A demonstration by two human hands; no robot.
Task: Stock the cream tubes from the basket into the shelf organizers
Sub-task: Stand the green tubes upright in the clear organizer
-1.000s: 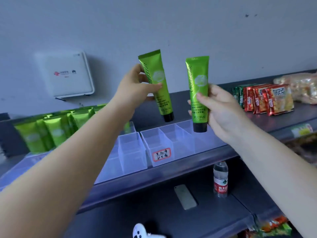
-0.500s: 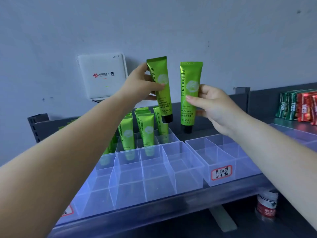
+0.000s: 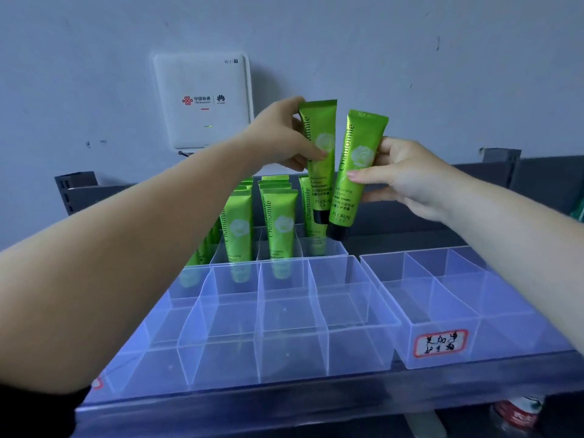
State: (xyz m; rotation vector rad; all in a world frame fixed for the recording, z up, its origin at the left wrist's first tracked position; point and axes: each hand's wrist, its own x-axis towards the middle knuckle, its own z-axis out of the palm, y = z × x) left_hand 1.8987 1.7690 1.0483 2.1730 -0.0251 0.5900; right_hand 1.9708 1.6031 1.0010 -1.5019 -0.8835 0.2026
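My left hand (image 3: 278, 137) grips a green cream tube (image 3: 319, 128), cap down, above the back row of a clear divided organizer (image 3: 284, 314). My right hand (image 3: 407, 175) pinches a second green tube (image 3: 354, 172) right beside it, cap down and slightly tilted, its black cap just above the organizer's back right compartment. Several green tubes (image 3: 279, 226) stand upright in the back compartments. A second clear organizer (image 3: 458, 298) with a red-bordered label (image 3: 441, 343) sits to the right. The basket is out of view.
A white wall router box (image 3: 202, 102) hangs behind the shelf. Dark shelf uprights (image 3: 76, 191) stand at the back left and back right. A red-labelled bottle (image 3: 518, 415) shows on the lower shelf, under the grey shelf edge (image 3: 284, 409).
The view has swung left and closer to the organizers. Both hands have brought their tubes lower and together, over the back right compartment of the left organizer.
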